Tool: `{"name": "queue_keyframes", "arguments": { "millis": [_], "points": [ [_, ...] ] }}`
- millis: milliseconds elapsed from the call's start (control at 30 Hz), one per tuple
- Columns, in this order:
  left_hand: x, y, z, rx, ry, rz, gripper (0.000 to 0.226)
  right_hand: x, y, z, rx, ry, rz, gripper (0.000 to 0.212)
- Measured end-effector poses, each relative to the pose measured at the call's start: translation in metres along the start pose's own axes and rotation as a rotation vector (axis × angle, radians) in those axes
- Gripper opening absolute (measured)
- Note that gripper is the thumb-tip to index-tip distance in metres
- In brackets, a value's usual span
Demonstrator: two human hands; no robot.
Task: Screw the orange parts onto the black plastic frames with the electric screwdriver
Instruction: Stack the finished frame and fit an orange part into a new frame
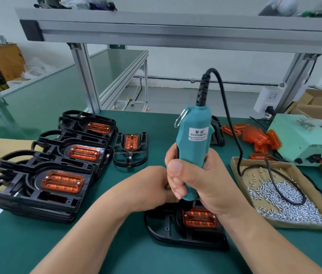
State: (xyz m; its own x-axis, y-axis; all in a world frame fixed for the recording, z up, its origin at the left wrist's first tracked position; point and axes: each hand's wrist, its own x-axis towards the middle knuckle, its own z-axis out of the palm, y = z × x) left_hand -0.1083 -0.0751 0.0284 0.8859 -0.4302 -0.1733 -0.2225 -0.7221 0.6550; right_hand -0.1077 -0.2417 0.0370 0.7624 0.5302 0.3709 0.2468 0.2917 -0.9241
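Note:
My right hand [190,180] grips a teal electric screwdriver [194,139] held upright, its tip down on a black plastic frame [168,230] lying on the green mat in front of me. An orange part [199,217] sits in that frame, just under the tool. My left hand [152,186] is closed beside the screwdriver's lower end, touching the right hand; what its fingers hold is hidden. To the left stand stacks of black frames with orange parts fitted [57,180]. One more fitted frame [130,149] lies alone behind them.
A cardboard tray of silver screws [286,198] lies at the right, with the tool's black cable looped into it. Loose orange parts [259,137] are heaped behind it beside a green power unit [302,139]. An aluminium shelf beam [176,28] runs overhead.

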Motion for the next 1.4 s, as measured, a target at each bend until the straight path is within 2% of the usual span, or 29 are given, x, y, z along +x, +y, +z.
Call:
{"name": "queue_keyframes", "arguments": {
  "millis": [133,367,500,600,667,733,833,900,1000,1067,1233,1333,1400],
  "points": [
    [-0.001,0.002,0.000,0.011,-0.003,-0.037,0.025,-0.004,0.002,-0.004,0.063,0.010,-0.030,0.042],
    [0.000,0.001,0.001,0.017,0.004,-0.026,0.028,-0.003,-0.001,-0.005,0.049,-0.018,-0.081,0.033],
    [0.002,-0.003,0.002,0.030,0.026,-0.038,0.020,0.002,-0.002,-0.006,0.028,0.036,-0.097,0.049],
    [0.003,-0.005,0.002,0.045,0.034,-0.021,0.014,0.001,-0.007,-0.007,0.054,0.001,-0.121,0.040],
    [0.004,-0.004,0.003,0.058,0.031,-0.002,0.030,0.002,-0.015,-0.008,0.087,-0.015,-0.157,0.038],
    [0.005,-0.006,0.003,0.088,0.024,0.022,0.034,0.005,-0.024,-0.011,0.146,-0.010,-0.205,0.033],
    [0.002,-0.005,0.001,0.145,0.002,0.036,0.006,0.003,-0.030,-0.027,0.286,0.116,-0.229,0.032],
    [0.001,-0.006,0.000,0.203,0.006,0.046,0.022,-0.002,-0.028,-0.043,0.321,0.280,-0.243,0.031],
    [-0.004,-0.004,-0.002,0.227,0.037,0.052,0.048,-0.012,-0.023,-0.073,0.349,0.521,-0.276,0.016],
    [-0.006,-0.002,-0.002,0.214,0.027,0.094,0.061,-0.018,-0.019,-0.090,0.385,0.628,-0.279,0.018],
    [-0.012,0.013,0.009,0.225,-0.136,0.259,0.084,-0.026,-0.011,-0.111,0.415,0.754,-0.265,0.022],
    [-0.012,0.014,0.016,0.305,-0.193,0.264,0.097,-0.026,-0.008,-0.114,0.434,0.770,-0.255,0.022],
    [-0.012,0.012,0.018,0.326,-0.184,0.249,0.098,-0.025,-0.007,-0.113,0.439,0.779,-0.245,0.023]
  ]
}}
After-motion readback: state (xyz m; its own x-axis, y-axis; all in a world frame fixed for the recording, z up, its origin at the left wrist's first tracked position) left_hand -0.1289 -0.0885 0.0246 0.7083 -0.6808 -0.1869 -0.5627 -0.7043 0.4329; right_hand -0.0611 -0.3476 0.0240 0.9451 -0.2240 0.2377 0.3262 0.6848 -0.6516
